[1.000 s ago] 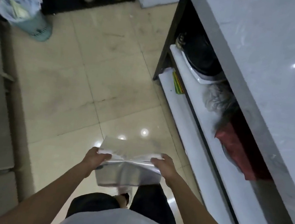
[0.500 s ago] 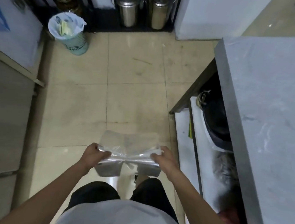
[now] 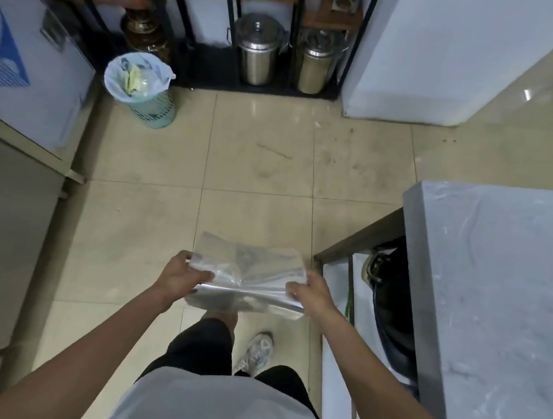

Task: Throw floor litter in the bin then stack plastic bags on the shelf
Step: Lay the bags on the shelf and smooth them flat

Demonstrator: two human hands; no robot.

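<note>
Head view: at lower centre of the frame, the left hand and right hand each have their fingers clamped on opposite ends of a stack of clear plastic bags, held above the tiled floor. A lined bin stands upper left; the counter fills the right, a shelf beneath it.

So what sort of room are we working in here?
Probably a commercial kitchen or its back storeroom: lidded stainless steel pots on a dark metal rack, a grey stone-topped counter with shelves beneath, and a lined green waste bin.
</note>
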